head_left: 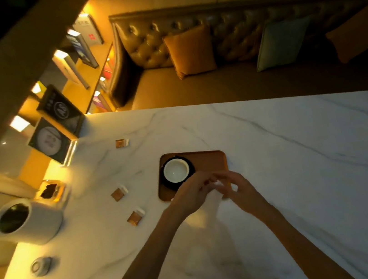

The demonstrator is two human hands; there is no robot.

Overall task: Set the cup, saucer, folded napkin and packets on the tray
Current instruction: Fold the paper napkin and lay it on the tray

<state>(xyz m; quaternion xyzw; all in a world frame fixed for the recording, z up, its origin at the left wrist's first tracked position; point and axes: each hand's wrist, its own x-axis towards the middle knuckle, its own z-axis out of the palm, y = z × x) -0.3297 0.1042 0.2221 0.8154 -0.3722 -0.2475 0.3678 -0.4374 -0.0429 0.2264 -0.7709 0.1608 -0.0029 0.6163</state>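
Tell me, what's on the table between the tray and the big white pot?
In the head view, two small brown packets lie on the marble between the tray and the white pot.

A white cup (176,170) sits on a dark saucer (190,165) at the tray's (210,161) left end. Both hands, left hand (192,194) and right hand (235,186), meet over a white napkin (215,195) at the tray's near edge. Three packets (120,193) lie on the table (302,169) left of the tray.
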